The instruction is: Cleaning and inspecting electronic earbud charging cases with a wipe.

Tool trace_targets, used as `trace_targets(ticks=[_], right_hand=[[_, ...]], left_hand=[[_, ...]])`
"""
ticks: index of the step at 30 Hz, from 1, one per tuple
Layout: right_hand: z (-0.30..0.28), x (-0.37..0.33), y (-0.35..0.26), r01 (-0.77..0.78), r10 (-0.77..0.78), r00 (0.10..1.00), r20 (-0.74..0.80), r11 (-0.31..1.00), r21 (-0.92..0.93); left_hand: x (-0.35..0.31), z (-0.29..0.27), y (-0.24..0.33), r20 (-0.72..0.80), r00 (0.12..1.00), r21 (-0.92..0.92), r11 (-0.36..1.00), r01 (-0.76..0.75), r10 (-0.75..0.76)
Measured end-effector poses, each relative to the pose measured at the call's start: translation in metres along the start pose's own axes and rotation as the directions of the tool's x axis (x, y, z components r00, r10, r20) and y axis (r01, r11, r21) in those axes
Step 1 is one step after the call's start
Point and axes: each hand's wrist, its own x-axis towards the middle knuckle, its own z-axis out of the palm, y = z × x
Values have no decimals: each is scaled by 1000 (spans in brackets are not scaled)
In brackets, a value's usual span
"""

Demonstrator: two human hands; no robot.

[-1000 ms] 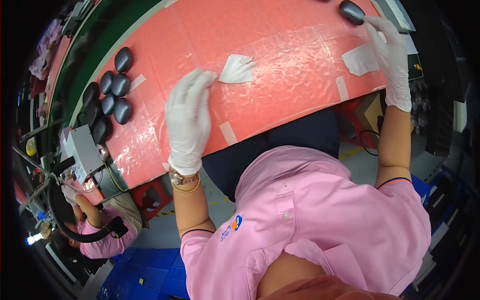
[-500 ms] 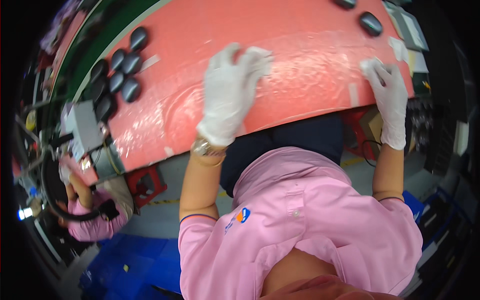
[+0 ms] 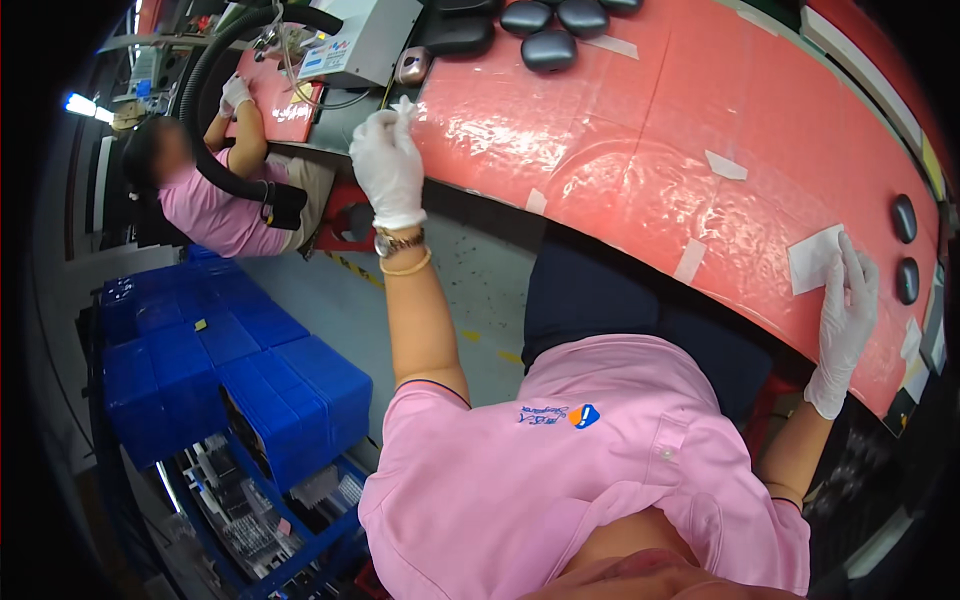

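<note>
My left hand (image 3: 388,168), in a white glove, is raised at the table's left end. One finger stretches up beside a small rose-gold rounded case (image 3: 412,66), and the others are partly curled; I see nothing in them. On the right, my gloved right hand (image 3: 848,315) has its fingers at the edge of a thin white square cloth (image 3: 815,259), which lies spread on the pink table covering (image 3: 640,215). Two dark glossy oval cases, one (image 3: 904,218) above the other (image 3: 907,281), sit just beyond that hand.
Several dark oval cases (image 3: 548,51) and a black case (image 3: 458,36) stand along the far left. A white box-shaped device (image 3: 362,42) and a black hose (image 3: 190,110) are beside them. Another person (image 3: 225,205) works at the left. Blue covered boxes (image 3: 290,395) stand on the lower left.
The view has swung left. My left hand has moved from over the table's middle to its left end by the rose-gold case. The white cloth at my right hand now lies spread out.
</note>
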Motion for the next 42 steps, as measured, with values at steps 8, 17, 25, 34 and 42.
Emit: trace_targets(ticks=[8,17,25,34,42], right_hand=[[18,0,11,41,-35,976,-216,999,22],[17,0,2,-12,36,980,-197,992,125],[13,-3,-4,72,-68,957,-282,997,7],[60,-5,-101,-573,-133,809,573,44,819],[61,-19,-97,-350,54,935,351,294,889]], left_hand=[[33,12,40,8,995,-176,980,-93,96],[45,76,112,5,932,132,924,-359,361],[49,-10,70,-510,858,-539,800,-264,-61],[-72,-2,213,338,749,-930,80,358,570],[-92,-11,212,553,608,-793,135,595,570]])
